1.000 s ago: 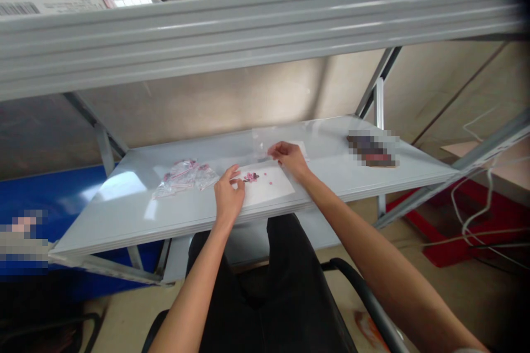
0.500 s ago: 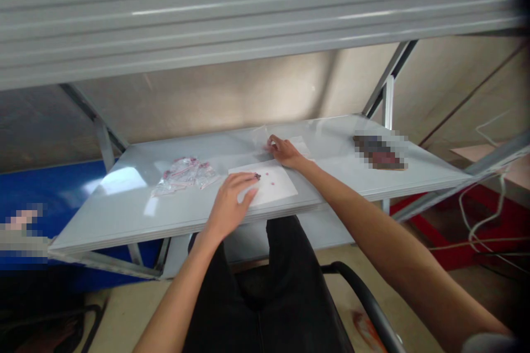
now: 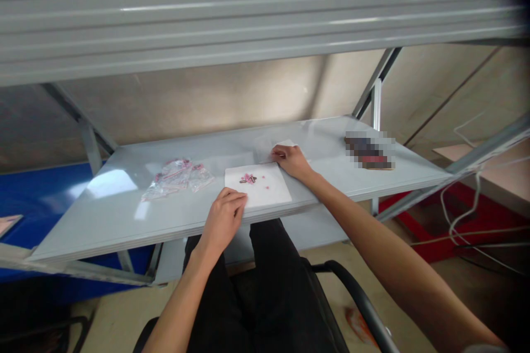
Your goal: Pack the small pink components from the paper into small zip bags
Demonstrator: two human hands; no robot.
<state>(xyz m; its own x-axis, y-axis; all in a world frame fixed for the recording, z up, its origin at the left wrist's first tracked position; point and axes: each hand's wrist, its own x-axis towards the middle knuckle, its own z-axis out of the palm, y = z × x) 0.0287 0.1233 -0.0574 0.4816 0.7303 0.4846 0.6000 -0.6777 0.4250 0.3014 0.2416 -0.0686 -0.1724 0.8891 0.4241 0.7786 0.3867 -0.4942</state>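
Note:
A white sheet (image 3: 269,197) lies near the table's front edge. Pink pieces and small dark, shiny rods form a little pile (image 3: 249,178) on it, with a couple of pink bits (image 3: 265,182) apart to the right. My left hand (image 3: 226,212) rests at the sheet's lower left corner, fingers pressed together; whatever they pinch is hidden. Beyond the sheet's far right corner, my right hand (image 3: 292,161) is closed at the edge of a clear plastic bag (image 3: 264,149), which is faint against the table.
Several clear bags with pink contents (image 3: 178,175) are heaped on the table (image 3: 107,220) to the left. A blurred-out dark object (image 3: 368,153) lies at the right. A thick grey shelf edge (image 3: 248,22) crosses above. A chair armrest (image 3: 356,287) is below right.
My left hand has drawn back from over the pile to the sheet's near left corner, uncovering the pile. My right hand stays by the clear bag, which now lies lower. The view has shifted slightly.

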